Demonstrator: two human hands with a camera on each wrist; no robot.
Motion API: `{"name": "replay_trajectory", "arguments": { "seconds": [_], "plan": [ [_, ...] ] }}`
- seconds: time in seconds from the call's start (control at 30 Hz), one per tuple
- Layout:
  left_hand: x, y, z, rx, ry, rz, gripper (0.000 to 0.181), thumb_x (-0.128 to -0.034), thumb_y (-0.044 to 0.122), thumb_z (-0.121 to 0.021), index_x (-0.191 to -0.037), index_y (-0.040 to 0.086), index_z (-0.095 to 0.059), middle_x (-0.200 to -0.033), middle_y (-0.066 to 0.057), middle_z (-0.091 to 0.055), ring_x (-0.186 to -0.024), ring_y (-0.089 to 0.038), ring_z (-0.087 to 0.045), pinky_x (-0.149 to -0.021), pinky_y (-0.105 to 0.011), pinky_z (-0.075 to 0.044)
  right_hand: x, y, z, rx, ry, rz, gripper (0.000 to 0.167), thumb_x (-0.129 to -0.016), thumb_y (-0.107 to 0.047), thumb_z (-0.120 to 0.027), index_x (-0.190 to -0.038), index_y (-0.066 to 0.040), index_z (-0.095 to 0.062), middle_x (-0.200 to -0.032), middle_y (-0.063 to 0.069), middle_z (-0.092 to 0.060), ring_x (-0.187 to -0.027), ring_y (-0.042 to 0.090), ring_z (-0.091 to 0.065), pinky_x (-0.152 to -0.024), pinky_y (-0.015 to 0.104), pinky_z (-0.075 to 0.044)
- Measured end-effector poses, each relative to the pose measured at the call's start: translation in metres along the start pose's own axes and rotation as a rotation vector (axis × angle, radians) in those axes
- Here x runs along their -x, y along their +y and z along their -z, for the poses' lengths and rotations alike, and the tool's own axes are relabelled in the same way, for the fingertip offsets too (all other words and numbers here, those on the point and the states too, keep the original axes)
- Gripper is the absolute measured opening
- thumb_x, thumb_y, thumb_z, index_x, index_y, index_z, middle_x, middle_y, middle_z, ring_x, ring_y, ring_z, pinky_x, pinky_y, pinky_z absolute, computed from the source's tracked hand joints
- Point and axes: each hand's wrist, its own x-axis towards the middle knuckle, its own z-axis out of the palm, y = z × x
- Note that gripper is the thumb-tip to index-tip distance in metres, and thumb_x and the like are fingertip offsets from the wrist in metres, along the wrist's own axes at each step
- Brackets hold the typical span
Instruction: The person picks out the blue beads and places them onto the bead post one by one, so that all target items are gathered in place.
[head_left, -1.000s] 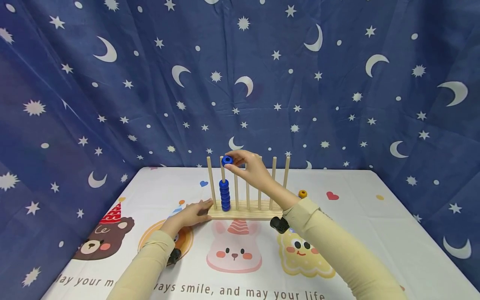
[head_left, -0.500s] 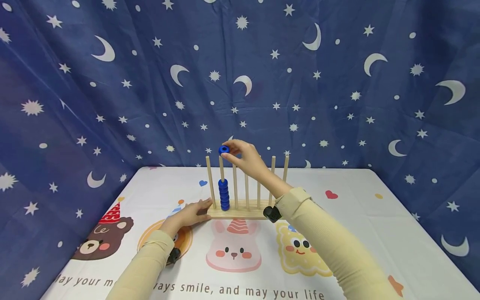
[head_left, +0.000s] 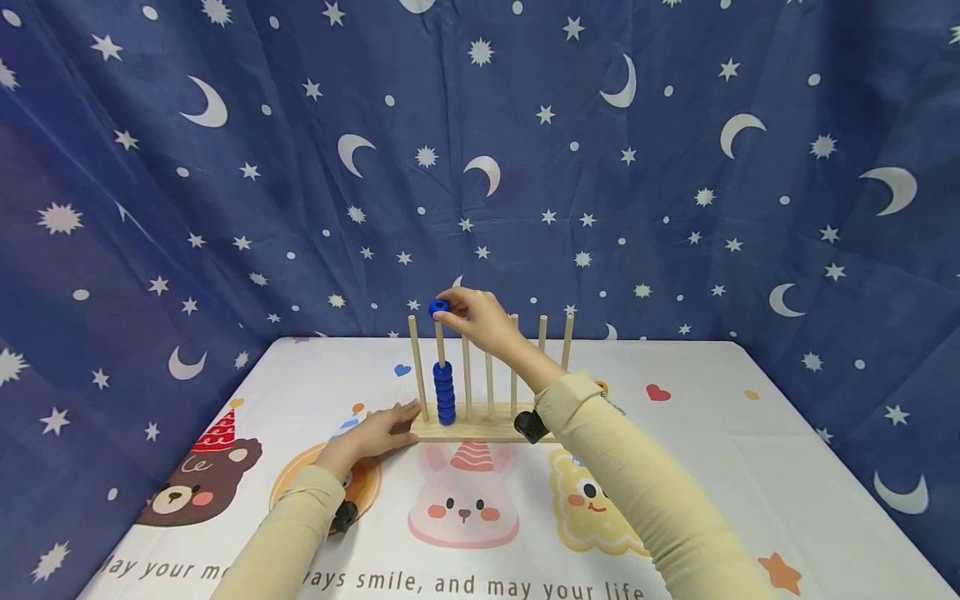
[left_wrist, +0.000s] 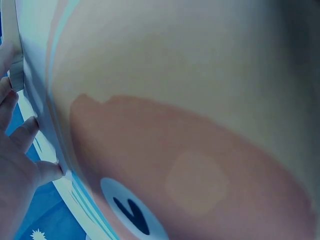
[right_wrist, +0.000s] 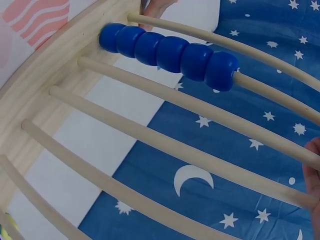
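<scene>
A blue bead [head_left: 439, 309] is pinched between the fingertips and thumb of my right hand [head_left: 483, 321], at the top of the second peg from the left; I cannot tell whether the peg has entered its hole. Lower on that peg is a stack of several blue beads [head_left: 444, 393], also large in the right wrist view [right_wrist: 171, 54]. The pegs rise from a wooden base [head_left: 468, 431]. Against its left end, my left hand [head_left: 378, 432] rests with spread fingers touching the wood. The left wrist view catches these fingers [left_wrist: 25, 132] at its left edge.
Partly behind the right forearm, a yellow bead [head_left: 602, 387] lies on the right of the table. Bare wooden pegs stand right of the blue stack. A printed white cloth [head_left: 697, 417] covers the table, and a starry blue curtain [head_left: 525, 167] hangs behind it.
My right hand has risen, moved left and then dipped slightly, bringing the blue bead from beside the second peg to its top. My left hand has stayed at the base.
</scene>
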Motion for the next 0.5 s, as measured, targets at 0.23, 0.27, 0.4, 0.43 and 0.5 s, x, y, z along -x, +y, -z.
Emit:
{"name": "replay_trajectory", "arguments": {
  "seconds": [0.23,0.27,0.4,0.43,0.5],
  "plan": [
    [0.0007,-0.0014,-0.0023,0.003,-0.007,0.009,0.060,-0.0917,0.025,-0.060,-0.142,0.000,-0.038,-0.148,-0.022,-0.035,-0.136,-0.049,-0.028,-0.107,-0.069,-0.019,-0.0021,-0.0013,-0.0034,0.019,-0.023,-0.004,0.035,-0.093,-0.021,-0.059,-0.121,0.000,-0.060,-0.105,0.012,-0.070,-0.098,0.021,-0.067,-0.088,0.028,-0.054],
    [0.0010,-0.0013,-0.0021,0.007,-0.008,0.010,0.060,-0.0917,0.025,-0.060,-0.142,0.000,-0.038,-0.148,-0.021,-0.035,-0.136,-0.049,-0.028,-0.107,-0.069,-0.018,-0.0024,-0.0018,-0.0035,0.021,-0.026,-0.007,0.035,-0.093,-0.021,-0.059,-0.121,0.000,-0.060,-0.105,0.013,-0.070,-0.098,0.021,-0.067,-0.087,0.028,-0.054],
    [0.0017,-0.0003,-0.0002,0.001,-0.003,-0.005,0.061,-0.0914,0.025,-0.061,-0.141,-0.002,-0.038,-0.147,-0.023,-0.036,-0.135,-0.051,-0.028,-0.105,-0.071,-0.018,-0.0029,-0.0042,-0.0020,0.033,-0.044,-0.017,0.035,-0.093,-0.021,-0.059,-0.121,0.001,-0.061,-0.106,0.014,-0.069,-0.098,0.022,-0.067,-0.087,0.029,-0.054],
    [0.0017,0.0001,0.0004,0.005,0.000,-0.009,0.061,-0.0915,0.025,-0.061,-0.141,-0.002,-0.038,-0.147,-0.023,-0.036,-0.134,-0.051,-0.028,-0.104,-0.072,-0.017,-0.0029,-0.0046,-0.0014,0.041,-0.046,-0.015,0.036,-0.093,-0.021,-0.060,-0.121,0.002,-0.060,-0.108,0.015,-0.069,-0.099,0.023,-0.067,-0.088,0.029,-0.054],
    [0.0016,0.0007,0.0013,0.007,0.009,-0.020,0.060,-0.0914,0.024,-0.061,-0.140,-0.003,-0.039,-0.146,-0.024,-0.036,-0.134,-0.052,-0.028,-0.103,-0.073,-0.017,-0.0025,-0.0050,-0.0003,0.050,-0.050,-0.016,0.038,-0.093,-0.022,-0.060,-0.122,0.002,-0.060,-0.112,0.016,-0.068,-0.103,0.024,-0.066,-0.090,0.030,-0.053]
  ]
}}
